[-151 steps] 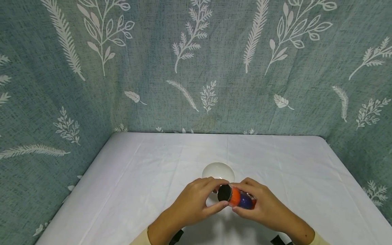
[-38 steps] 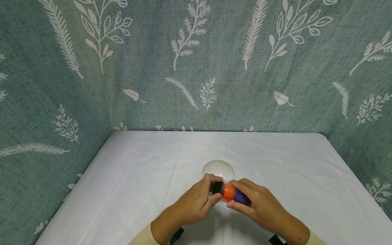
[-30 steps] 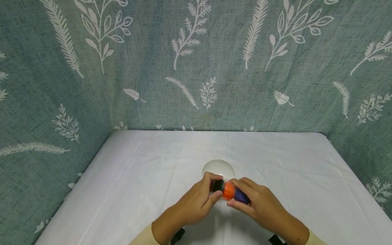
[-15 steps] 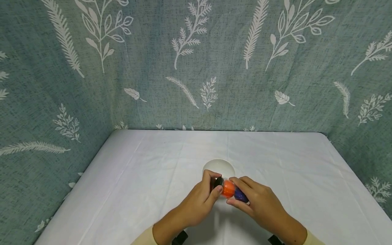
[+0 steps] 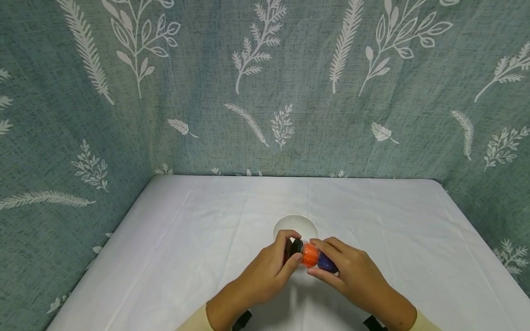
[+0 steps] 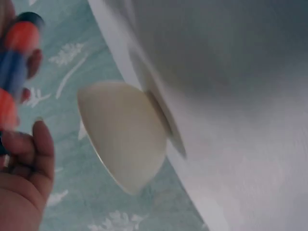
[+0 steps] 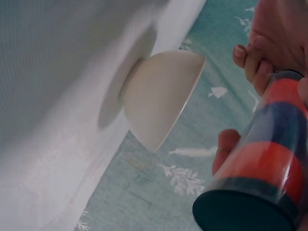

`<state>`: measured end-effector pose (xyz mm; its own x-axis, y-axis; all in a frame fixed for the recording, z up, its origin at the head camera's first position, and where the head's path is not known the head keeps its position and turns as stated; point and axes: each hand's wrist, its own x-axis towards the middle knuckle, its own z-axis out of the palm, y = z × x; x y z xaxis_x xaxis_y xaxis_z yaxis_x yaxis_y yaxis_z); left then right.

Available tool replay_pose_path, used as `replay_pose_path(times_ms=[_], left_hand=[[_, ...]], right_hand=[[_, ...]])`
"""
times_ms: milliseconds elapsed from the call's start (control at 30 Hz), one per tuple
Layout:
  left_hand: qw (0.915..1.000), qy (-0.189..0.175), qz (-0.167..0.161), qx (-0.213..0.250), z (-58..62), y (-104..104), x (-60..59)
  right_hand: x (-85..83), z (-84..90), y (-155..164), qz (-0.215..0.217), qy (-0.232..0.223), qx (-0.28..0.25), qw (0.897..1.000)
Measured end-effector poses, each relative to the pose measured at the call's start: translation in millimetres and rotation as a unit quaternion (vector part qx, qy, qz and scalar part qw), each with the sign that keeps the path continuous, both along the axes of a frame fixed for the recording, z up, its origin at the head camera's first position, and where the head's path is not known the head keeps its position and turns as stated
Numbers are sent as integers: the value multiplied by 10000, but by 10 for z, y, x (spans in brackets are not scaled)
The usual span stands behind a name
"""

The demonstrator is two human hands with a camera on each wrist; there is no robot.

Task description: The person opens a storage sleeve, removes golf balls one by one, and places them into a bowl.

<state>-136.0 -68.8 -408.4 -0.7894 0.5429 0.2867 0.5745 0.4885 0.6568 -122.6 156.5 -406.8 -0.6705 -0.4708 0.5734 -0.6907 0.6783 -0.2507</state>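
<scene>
Head view, left to right: the left hand pinches the tube by its dark left end; an orange band follows, then a blue one, which the right hand grips. Seen from the right wrist, the tube is clear-sided and glossy, banded orange, blue, orange between dark ends, the nearer end flat and round. Both hands hold it above the near part of the white table, just nearer than a white bowl. The tabletop spreads from a slanting left edge, past the bowl to the far edge by the green curtain, and on to a slanting right edge.
</scene>
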Motion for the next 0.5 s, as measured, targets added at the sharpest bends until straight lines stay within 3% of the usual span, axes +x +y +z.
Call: replay_pose_path(times_ms=[100,233,500], left_hand=[[9972,626,-49,-407,8,-52,-14],[9871,1381,-201,-783,15,-115,-38],[9631,2517,-467,-829,-9,-136,-78]], right_hand=[[3,22,8,110,-114,-126,9998],[14,58,21,313,-195,-237,9990],[29,85,28,541,-280,-329,9976]])
